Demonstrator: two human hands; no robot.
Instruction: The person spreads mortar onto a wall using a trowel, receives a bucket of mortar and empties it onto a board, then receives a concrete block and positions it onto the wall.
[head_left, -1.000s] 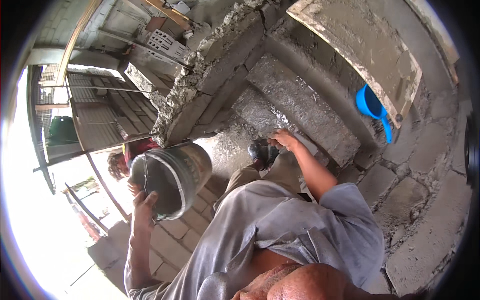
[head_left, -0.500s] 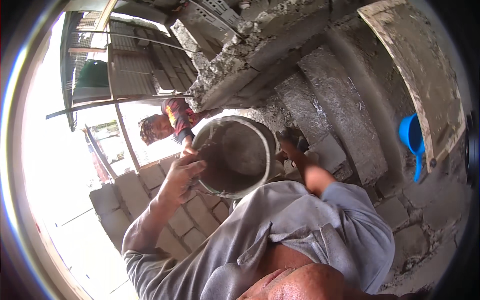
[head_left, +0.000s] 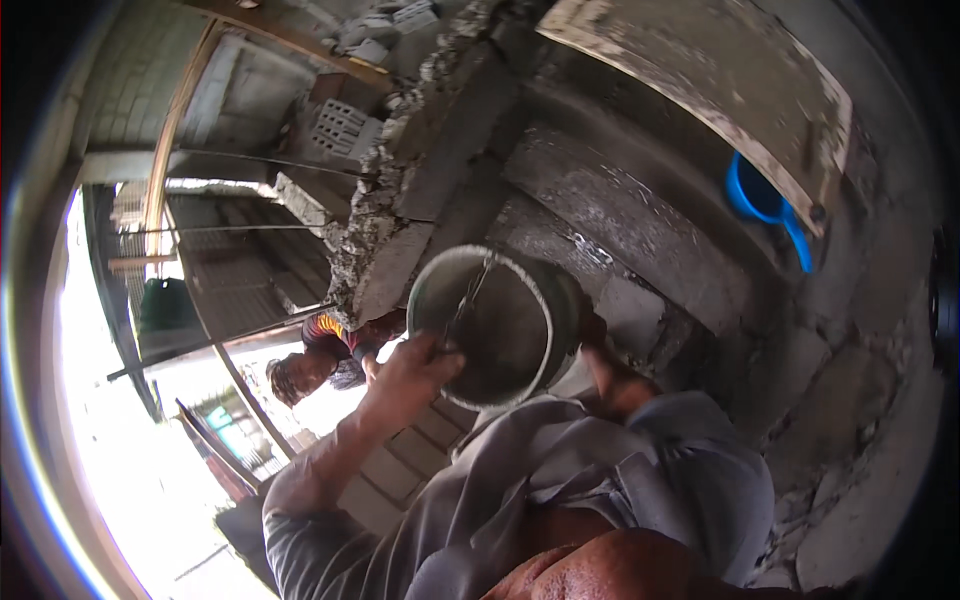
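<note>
A dark bucket (head_left: 521,330) with a pale rim and a wire handle is in front of my body, its mouth toward me and its inside grey. My left hand (head_left: 415,375) is closed on its handle at the left side. My right hand (head_left: 600,355) is at the bucket's right side, with its fingers in shadow and largely hidden. Just left of the bucket, a co-worker's hand (head_left: 371,366) shows behind my left hand and wrist, apart from the bucket's rim.
A co-worker (head_left: 305,372) leans in from the left. Rough concrete steps (head_left: 620,230) rise ahead beside a broken block edge (head_left: 365,245). A mortar-smeared board (head_left: 700,70) and a blue dipper (head_left: 760,200) lie at right; timber posts (head_left: 170,140) and rods stand at left.
The bucket has moved rightward to the middle of my body. My right hand has come to its side. The co-worker's hand, earlier on the bucket, is now apart from it.
</note>
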